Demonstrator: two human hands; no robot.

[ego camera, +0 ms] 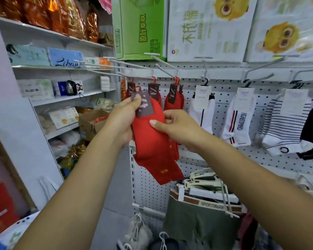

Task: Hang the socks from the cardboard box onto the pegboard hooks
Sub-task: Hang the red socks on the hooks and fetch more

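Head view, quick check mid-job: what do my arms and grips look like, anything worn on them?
Both arms are bare along all that shows, left arm and right arm: no sleeves in frame. The left grip and right grip are bare hands, without gloves; no watch, bracelet or ring shows. The thumbnails in view look short and unpainted.

Bright even light, soft focus, fisheye-bent edges.

**Cloth, card, painted metal**

Soft matt red knit in the socks [152,141], smooth dark card on the tag [143,107]. Painted white perforated metal in the pegboard [222,107], coated wire in the hooks [167,64]. Dull brown cardboard in the box [88,123]. Crinkled glossy foil on the bags [61,15].
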